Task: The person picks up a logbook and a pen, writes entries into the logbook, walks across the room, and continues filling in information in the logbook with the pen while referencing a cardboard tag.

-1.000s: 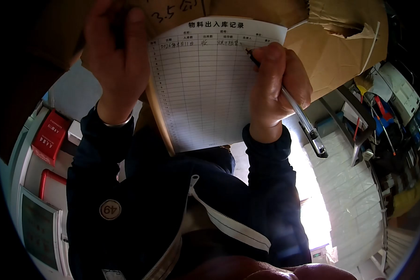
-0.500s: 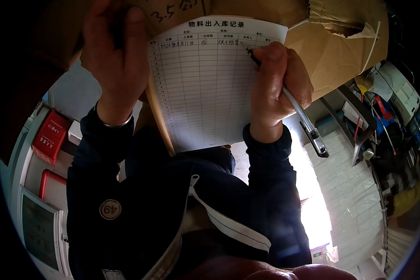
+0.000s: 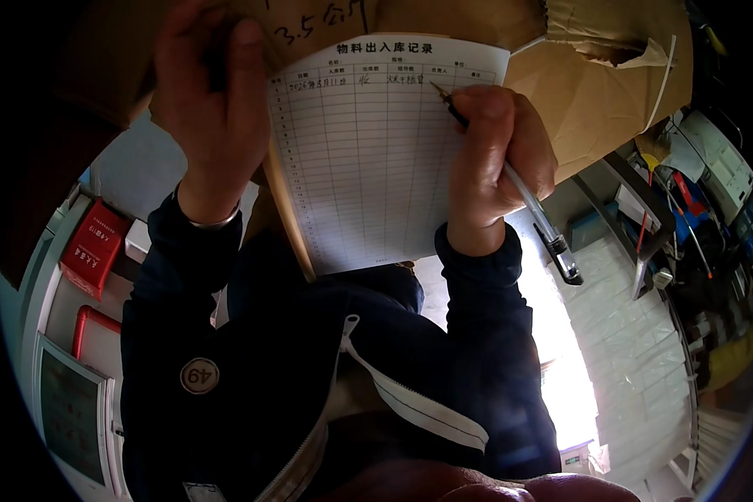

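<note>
My right hand (image 3: 504, 151) is closed round a clear-barrelled pen (image 3: 527, 194) with a black clip end. Its tip rests at the first row of a printed record sheet (image 3: 351, 184), just right of the handwritten entries. The sheet lies on a board with a tan edge (image 3: 286, 209), tilted toward my body. Left of the sheet, my left hand (image 3: 211, 117) lies against brown cardboard (image 3: 314, 21) marked "3.5", thumb apart from the fingers. Shadow hides most of those fingertips.
Brown cardboard (image 3: 598, 109) with a torn flap spreads behind the sheet to the right. A red box (image 3: 94, 249) stands at far left above a framed panel (image 3: 71, 418). At right, a dark metal frame (image 3: 636, 201) stands by cluttered tools and a pale machine (image 3: 724, 176).
The pen tip has shifted slightly left and down in the view with my right hand. The sheet has moved a little; my left hand stays nearly still.
</note>
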`<state>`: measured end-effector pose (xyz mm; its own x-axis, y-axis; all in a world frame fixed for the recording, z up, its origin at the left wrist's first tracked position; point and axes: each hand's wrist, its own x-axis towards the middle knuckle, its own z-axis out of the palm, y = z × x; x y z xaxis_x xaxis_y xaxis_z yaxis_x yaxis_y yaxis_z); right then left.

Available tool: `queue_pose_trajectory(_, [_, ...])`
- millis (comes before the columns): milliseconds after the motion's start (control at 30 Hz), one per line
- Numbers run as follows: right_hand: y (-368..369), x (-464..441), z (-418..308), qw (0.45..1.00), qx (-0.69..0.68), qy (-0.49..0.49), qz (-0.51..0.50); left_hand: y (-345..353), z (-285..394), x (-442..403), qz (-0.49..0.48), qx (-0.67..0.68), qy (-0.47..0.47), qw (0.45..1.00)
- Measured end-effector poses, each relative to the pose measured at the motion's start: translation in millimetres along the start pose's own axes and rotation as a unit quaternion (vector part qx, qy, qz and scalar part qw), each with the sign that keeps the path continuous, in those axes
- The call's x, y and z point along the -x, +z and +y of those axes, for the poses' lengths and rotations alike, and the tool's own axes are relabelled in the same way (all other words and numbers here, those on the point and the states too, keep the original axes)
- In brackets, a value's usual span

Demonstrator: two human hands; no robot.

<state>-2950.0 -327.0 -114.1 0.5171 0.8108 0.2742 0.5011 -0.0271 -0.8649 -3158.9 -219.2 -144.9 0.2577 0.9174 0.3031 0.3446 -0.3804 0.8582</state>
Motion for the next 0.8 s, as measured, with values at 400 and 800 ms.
queue_pose_trajectory(400, [-10.5,-9.7,-4.1,0.992,-0.12,0.034,-0.016,-0.9,-0.5,-1.5,-0.003,-0.033,0.017,0.999])
queue_pose_trajectory(800, [-5.3,2.7,9.5,1.0,-0.006,-0.01,0.008,-0.5,2.3,-0.9,0.0,-0.017,-0.003,1.0])
